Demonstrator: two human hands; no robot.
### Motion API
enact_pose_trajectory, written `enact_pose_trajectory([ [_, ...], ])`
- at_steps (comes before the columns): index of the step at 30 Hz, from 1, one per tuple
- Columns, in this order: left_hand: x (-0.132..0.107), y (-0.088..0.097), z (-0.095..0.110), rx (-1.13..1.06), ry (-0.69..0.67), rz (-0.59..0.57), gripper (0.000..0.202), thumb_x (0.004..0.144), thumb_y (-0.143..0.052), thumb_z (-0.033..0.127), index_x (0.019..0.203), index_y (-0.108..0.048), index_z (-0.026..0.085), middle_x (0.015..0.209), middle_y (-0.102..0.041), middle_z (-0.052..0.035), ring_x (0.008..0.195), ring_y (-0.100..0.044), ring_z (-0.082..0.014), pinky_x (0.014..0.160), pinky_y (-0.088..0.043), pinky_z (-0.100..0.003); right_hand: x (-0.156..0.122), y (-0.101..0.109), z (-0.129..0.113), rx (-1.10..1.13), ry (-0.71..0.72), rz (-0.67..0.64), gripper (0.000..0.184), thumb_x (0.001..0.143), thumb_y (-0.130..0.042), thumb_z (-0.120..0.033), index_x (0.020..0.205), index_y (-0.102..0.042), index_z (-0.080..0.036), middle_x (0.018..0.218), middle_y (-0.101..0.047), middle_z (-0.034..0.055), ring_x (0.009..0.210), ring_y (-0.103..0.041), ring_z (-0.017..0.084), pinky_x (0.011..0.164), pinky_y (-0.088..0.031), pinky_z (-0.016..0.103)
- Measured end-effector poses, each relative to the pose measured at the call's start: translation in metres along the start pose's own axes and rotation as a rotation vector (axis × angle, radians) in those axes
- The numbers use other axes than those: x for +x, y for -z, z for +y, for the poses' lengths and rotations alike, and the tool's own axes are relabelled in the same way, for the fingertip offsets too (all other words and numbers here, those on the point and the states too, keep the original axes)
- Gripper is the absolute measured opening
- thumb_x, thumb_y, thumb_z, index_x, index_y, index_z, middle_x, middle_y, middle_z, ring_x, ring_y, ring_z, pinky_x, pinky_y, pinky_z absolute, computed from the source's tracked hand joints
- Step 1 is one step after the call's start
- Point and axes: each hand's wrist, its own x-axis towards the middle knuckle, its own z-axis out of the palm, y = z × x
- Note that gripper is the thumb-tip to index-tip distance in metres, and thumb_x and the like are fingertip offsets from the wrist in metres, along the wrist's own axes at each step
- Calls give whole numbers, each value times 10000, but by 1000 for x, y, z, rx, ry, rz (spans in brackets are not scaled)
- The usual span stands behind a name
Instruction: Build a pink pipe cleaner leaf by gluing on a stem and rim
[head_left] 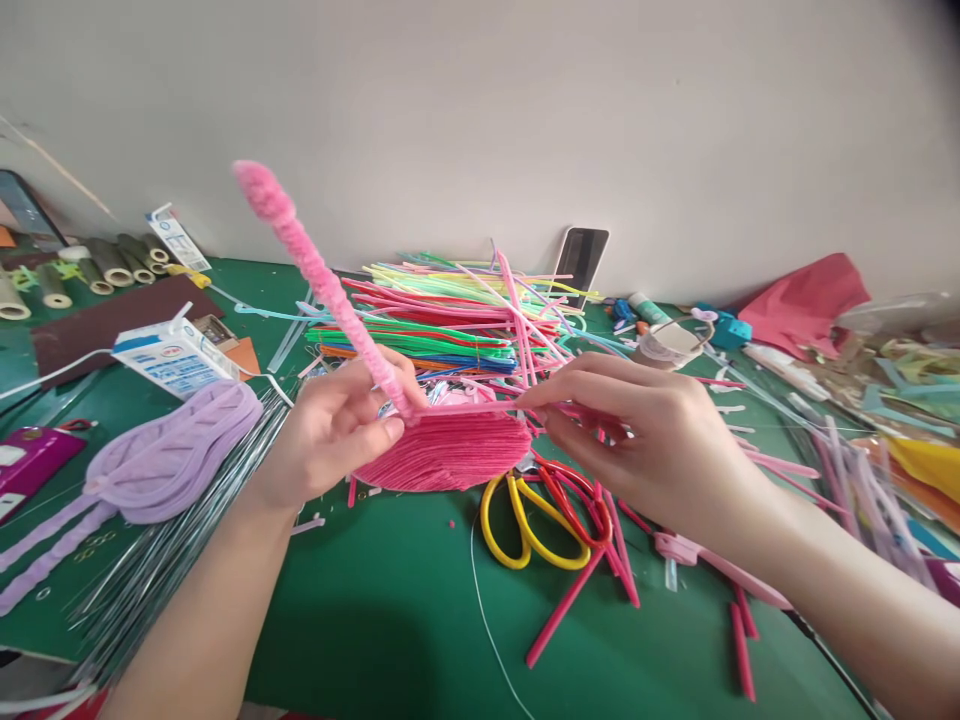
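Note:
My left hand [319, 435] is closed around the lower end of a fuzzy pink stem [321, 280], which looks wrapped in pipe cleaner. The stem tilts up and to the left, ending in a thicker tip. From its base a pink pipe cleaner [472, 407] runs nearly level to my right hand [637, 410], whose thumb and fingers pinch its far part. Beneath the strand lies a flat, rounded piece of dark pink pipe-cleaner rows [450, 452]. Scissors with yellow handles [517, 545] and a red-handled pair [600, 515] lie below my right hand.
Bundles of coloured pipe cleaners [442, 335] lie behind my hands. At left are a lilac leaf shape [176, 450], thin metal wires [187, 535] and a white carton [176, 355]. A phone [583, 258] leans on the wall. Cut pink pieces [566, 610] lie in front.

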Motion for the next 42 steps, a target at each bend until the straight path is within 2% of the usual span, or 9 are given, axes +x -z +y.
enact_pose_trajectory([
  [3, 0, 1, -1, 2, 7, -21, 95, 830, -651, 222, 880, -720, 263, 855, -632, -60, 910, -601, -240, 807, -537, -406, -1, 1, 0, -2, -4, -2, 177, 924, -550, -131, 944, -697, -227, 843, -696, 27, 629, -593, 114, 546, -458, 241],
  [8, 3, -2, 0, 51, -8, 9, 40, 836, -674, 218, 829, -695, 250, 814, -623, -32, 864, -601, -207, 769, -537, -360, -1, 0, 2, 23, 0, 8, 175, 913, -569, -117, 963, -701, -222, 836, -690, 25, 645, -598, 112, 552, -462, 232],
  [13, 3, -9, 3, 73, 41, 143, 15, 844, -668, 247, 835, -657, 253, 858, -644, -10, 777, -608, -165, 676, -537, -296, -2, -2, 3, 52, 8, 10, 186, 907, -566, -98, 972, -704, -206, 858, -692, 36, 693, -624, 123, 599, -493, 237],
  [19, 0, -22, 9, 225, -5, 301, 103, 818, -646, 134, 827, -620, 234, 813, -642, 20, 724, -622, -128, 641, -539, -242, -2, -1, 2, 59, 15, 13, 187, 907, -570, -121, 1001, -704, -212, 892, -701, 44, 740, -653, 146, 632, -522, 259],
  [24, 2, -26, 11, 271, -62, 299, 94, 839, -633, 134, 823, -622, 226, 822, -626, 26, 756, -615, -121, 674, -544, -243, 11, -1, -6, -4, 167, 74, 220, 880, -589, -130, 1034, -725, -206, 1008, -671, 94, 941, -630, 220, 816, -537, 370],
  [26, 2, -26, 9, 264, -85, 303, 67, 864, -614, 171, 858, -652, 226, 843, -619, 9, 767, -615, -134, 668, -549, -265, 20, -5, -10, -25, 253, 76, 215, 880, -575, -124, 993, -740, -202, 991, -665, 97, 953, -604, 231, 827, -527, 396],
  [30, 1, -25, 4, 225, -124, 324, 148, 895, -552, 176, 912, -687, 235, 903, -614, -18, 869, -613, -169, 704, -551, -298, 37, -16, -13, -38, 360, 50, 229, 891, -548, -134, 964, -759, -187, 963, -662, 105, 914, -572, 233, 815, -519, 417],
  [35, 0, -27, 7, 278, -138, 326, 101, 901, -591, 184, 899, -680, 232, 899, -588, -19, 834, -585, -156, 648, -518, -287, 41, -25, -8, -28, 402, 54, 235, 876, -539, -121, 937, -764, -153, 957, -655, 123, 894, -555, 234, 802, -516, 420],
  [42, 1, -29, 10, 228, -136, 299, 86, 918, -603, 204, 901, -674, 250, 873, -576, -19, 797, -578, -156, 657, -528, -318, 41, -24, -9, -44, 413, 49, 220, 861, -532, -115, 906, -745, -148, 942, -642, 118, 877, -531, 231, 810, -507, 435],
])
